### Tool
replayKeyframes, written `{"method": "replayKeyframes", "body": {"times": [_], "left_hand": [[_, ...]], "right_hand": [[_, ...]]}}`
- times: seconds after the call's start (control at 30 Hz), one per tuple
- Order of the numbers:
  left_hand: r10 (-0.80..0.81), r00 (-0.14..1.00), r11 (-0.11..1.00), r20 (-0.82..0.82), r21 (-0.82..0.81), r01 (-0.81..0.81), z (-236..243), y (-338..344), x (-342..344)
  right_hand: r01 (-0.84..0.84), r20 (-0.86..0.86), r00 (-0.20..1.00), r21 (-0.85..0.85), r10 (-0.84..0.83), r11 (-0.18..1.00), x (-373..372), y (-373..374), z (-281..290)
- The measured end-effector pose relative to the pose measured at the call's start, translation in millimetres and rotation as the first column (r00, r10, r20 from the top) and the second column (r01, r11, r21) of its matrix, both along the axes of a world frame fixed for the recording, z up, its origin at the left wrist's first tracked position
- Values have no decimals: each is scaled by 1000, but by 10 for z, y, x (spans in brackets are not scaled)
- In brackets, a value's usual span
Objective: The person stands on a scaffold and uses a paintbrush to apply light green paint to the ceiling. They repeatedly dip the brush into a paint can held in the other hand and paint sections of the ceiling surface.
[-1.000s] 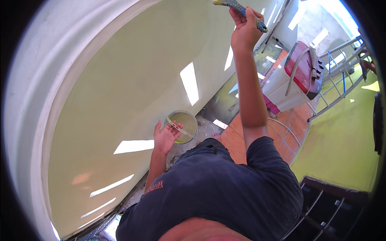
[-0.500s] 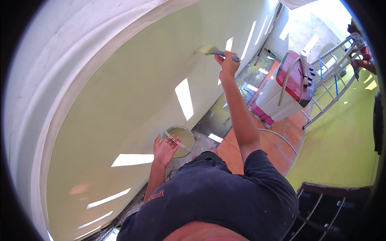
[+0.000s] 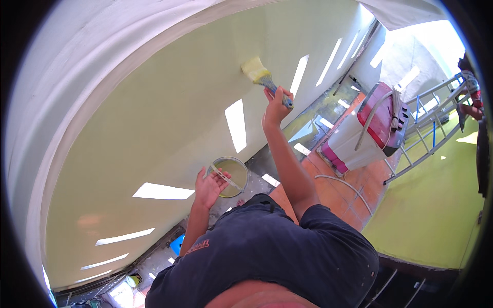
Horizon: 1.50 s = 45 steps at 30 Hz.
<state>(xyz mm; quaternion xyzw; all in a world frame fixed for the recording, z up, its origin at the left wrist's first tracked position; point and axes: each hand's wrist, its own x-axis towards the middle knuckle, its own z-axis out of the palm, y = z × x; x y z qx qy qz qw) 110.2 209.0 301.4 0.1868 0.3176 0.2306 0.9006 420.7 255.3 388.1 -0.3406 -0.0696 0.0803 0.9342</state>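
Observation:
In my right hand (image 3: 279,107) is the handle of a wide paintbrush (image 3: 265,80). Its pale yellow bristles press against the yellow-green wall (image 3: 154,128), above a bright patch of sunlight. Lower down, close to the wall, the strap handle (image 3: 229,177) of a round paint bucket (image 3: 247,178) runs across the curled fingers of my left hand (image 3: 208,191). The palm faces up, and the bucket hangs from those fingers. Yellowish-green paint lies inside it. Whether the bucket's base touches the floor is hidden.
A white and pink washing machine (image 3: 341,136) stands on orange tiles to the right, with a pale hose (image 3: 354,191) on the floor. Behind it leans a metal ladder (image 3: 418,138). Another person's limb (image 3: 471,110) shows at the right rim. A blue object (image 3: 177,244) sits at lower left.
My right hand has drawn back left and down, and the brush has turned so its bristles point up-left on the wall. My left hand keeps the bucket nearly in place. The view has shifted slightly.

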Motion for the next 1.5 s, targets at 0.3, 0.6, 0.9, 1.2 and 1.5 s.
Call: {"method": "replayKeyframes", "body": {"times": [0.3, 0.6, 0.9, 1.2, 1.5], "left_hand": [[150, 989, 989, 2, 9, -150, 49, -569, 157], [261, 965, 965, -16, -5, -261, 154, -1091, 270], [308, 951, 950, -6, -43, -308, 112, -1399, 339], [293, 956, 956, 9, 11, -293, 157, -1401, 519], [271, 962, 962, 1, 14, -271, 228, -1342, 654]], "right_hand": [[-126, 65, 990, -25, 128, 992, 49, -147, 673], [-217, 229, 958, 183, 173, 959, -17, -29, 1070], [-149, -84, 988, -267, 131, 952, 4, -235, -732], [-260, 185, 957, 208, 223, 943, 506, -313, 1411], [-252, 156, 958, 55, 241, 966, 842, -107, 457]]}}
